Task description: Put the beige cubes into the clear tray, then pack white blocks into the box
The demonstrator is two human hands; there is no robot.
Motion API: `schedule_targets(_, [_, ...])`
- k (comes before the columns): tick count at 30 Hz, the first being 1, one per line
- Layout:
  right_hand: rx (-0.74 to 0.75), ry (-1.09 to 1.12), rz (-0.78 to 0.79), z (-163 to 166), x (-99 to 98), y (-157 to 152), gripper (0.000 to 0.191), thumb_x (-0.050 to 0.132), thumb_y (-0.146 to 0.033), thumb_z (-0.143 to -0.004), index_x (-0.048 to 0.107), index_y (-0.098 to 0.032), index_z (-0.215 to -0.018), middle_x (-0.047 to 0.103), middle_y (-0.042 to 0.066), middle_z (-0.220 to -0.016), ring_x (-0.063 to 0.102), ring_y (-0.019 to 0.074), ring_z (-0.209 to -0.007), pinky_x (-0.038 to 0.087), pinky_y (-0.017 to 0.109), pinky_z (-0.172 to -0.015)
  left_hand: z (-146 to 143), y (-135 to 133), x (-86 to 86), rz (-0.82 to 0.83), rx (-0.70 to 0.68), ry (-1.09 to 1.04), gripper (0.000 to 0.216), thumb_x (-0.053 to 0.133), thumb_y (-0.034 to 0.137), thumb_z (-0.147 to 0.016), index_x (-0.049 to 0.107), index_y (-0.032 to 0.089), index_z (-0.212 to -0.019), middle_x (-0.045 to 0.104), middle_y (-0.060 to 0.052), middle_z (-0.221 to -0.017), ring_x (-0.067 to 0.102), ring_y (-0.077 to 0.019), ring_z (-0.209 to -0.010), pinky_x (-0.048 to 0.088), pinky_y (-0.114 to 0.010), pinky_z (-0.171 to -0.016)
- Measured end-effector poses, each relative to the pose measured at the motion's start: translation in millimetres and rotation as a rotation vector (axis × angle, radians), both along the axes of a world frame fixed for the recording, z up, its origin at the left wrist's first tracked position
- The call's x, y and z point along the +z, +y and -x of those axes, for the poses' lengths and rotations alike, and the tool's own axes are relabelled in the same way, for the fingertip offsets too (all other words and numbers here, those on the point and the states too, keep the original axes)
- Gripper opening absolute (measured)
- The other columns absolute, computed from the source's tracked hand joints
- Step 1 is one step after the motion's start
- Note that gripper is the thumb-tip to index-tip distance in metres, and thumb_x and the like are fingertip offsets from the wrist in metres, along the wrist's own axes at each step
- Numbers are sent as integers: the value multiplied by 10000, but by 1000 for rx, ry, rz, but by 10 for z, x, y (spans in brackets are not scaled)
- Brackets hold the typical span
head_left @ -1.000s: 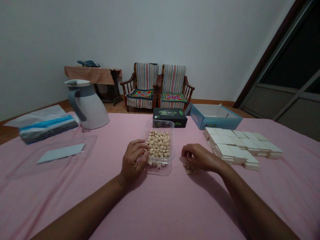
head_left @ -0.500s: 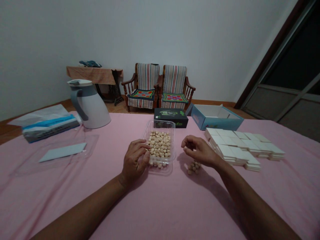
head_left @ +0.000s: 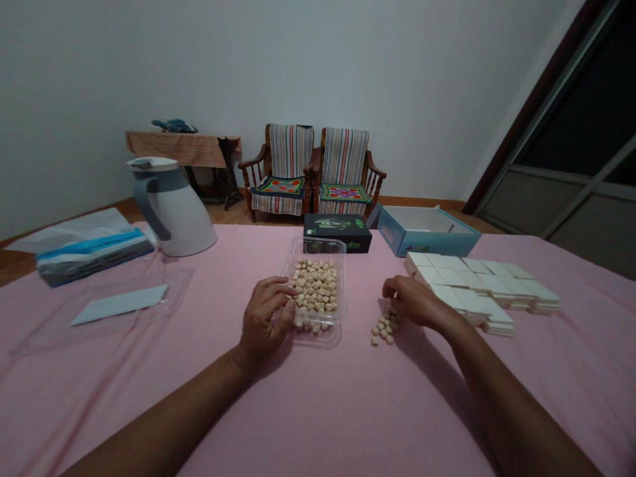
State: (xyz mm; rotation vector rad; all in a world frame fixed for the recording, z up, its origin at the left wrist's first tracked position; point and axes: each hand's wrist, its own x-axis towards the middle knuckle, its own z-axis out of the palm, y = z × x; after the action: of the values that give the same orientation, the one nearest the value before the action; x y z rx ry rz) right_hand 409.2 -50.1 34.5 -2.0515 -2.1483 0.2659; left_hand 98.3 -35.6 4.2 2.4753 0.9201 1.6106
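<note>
A clear plastic container (head_left: 342, 278) stands in front of me, filled with small round tan pieces (head_left: 314, 286) that look like chickpeas or wooden beads. My left hand (head_left: 268, 315) is closed on its left edge, fingers curled over the wall and thumb along the near corner. To the right of the container, a small pile of the same tan pieces (head_left: 383, 330) lies on the pink cloth. Over the far side of that pile is my right hand (head_left: 412, 301), fingers bent downward and closed. Its fingertips are partly hidden, and whatever they pinch cannot be made out.
Stacks of white square tiles (head_left: 477, 281) stand right of my right hand. Behind are a black box (head_left: 338, 233) and an open blue box (head_left: 430, 232). Leftward are a white jug (head_left: 181, 215), a tissue pack (head_left: 94, 255) and a clear lid (head_left: 181, 285) with a pale strip.
My right hand has moved right and down, from beside the container to the far side of the loose pile. More of the pile shows now. My left hand stays on the container.
</note>
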Motion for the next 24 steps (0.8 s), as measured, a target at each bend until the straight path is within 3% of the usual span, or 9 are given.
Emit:
schedule_targets(3, [-22, -126, 108, -76, -23, 2, 177, 541, -120, -721, 671, -172, -829, 677, 98, -909, 604, 228, -835, 375, 291, -639, 3, 2, -8, 6, 5, 6, 168, 490, 187, -872, 638, 191, -792, 682, -50, -858, 565, -224, -1018, 479, -413, -890])
schedule_targets(7, [22, -104, 199, -112, -54, 34, 176, 560, -100, -690, 678, -166, -804, 683, 87, -861, 602, 201, -796, 363, 265, -614, 5, 4, -22, 12, 4, 13, 162, 492, 175, -871, 639, 192, -804, 683, -51, -868, 560, -225, -1028, 476, -419, -896])
schedule_targets(12, [-30, -63, 124, -127, -91, 100, 145, 552, -56, -661, 647, -148, -721, 663, 77, -796, 577, 170, -746, 361, 254, -614, 2, 4, -18, 11, 7, 10, 171, 489, 187, -875, 640, 194, -794, 685, -50, -864, 564, -224, -1020, 482, -418, -888])
schedule_targets(15, [-20, 166, -68, -50, -38, 99, 87, 553, -103, -691, 610, -157, -730, 636, 46, -759, 564, 145, -696, 392, 249, -620, 2, 4, -18, 9, 7, 6, 161, 498, 179, -870, 638, 192, -790, 683, -50, -855, 563, -223, -1018, 481, -416, -885])
schedule_targets(18, [116, 632, -205, 165, 80, 36, 102, 561, -230, -769, 596, -172, -846, 628, 25, -760, 604, 147, -709, 451, 260, -636, 7, 8, -26, 22, 2, 3, 158, 501, 184, -870, 645, 191, -805, 684, -52, -864, 560, -226, -1029, 479, -420, -897])
schedule_targets(20, [229, 935, -223, 334, 170, -27, 218, 567, -291, -799, 583, -181, -987, 653, 49, -896, 647, 171, -846, 493, 292, -716, 12, 10, -31, 30, 2, 4, 160, 496, 183, -871, 645, 191, -814, 683, -55, -874, 555, -228, -1039, 477, -424, -902])
schedule_targets(22, [303, 1076, -231, 448, 239, -75, 294, 571, -294, -809, 571, -190, -1084, 644, 77, -1063, 642, 185, -974, 504, 323, -802, 14, 12, -33, 30, 2, 10, 155, 496, 177, -870, 642, 190, -818, 682, -57, -877, 552, -229, -1046, 476, -426, -901])
schedule_targets(24, [285, 1069, -252, 459, 265, -90, 272, 547, -285, -822, 585, -187, -1073, 646, 79, -1075, 646, 183, -967, 511, 326, -798, 13, 12, -32, 23, 3, 12, 153, 497, 174, -869, 639, 191, -814, 683, -56, -872, 552, -230, -1045, 474, -427, -900])
